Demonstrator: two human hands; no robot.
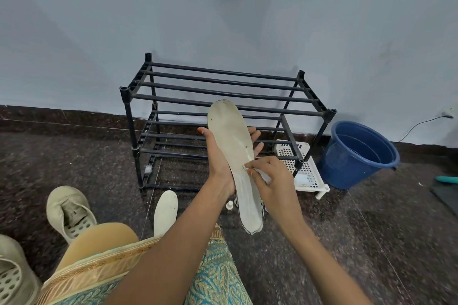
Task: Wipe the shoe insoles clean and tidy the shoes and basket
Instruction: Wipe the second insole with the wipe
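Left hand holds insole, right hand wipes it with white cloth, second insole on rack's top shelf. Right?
No. Head view: the second insole lies on the floor in front of the rack, not on its top shelf. The left hand holds the insole, the right hand wipes it with the white cloth: correct.

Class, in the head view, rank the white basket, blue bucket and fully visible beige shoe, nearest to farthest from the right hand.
From the right hand, pinching a white cloth on the insole:
1. White basket, just right, by the rack.
2. Blue bucket, farther right, by the wall.
3. Beige shoe, far left on the floor.
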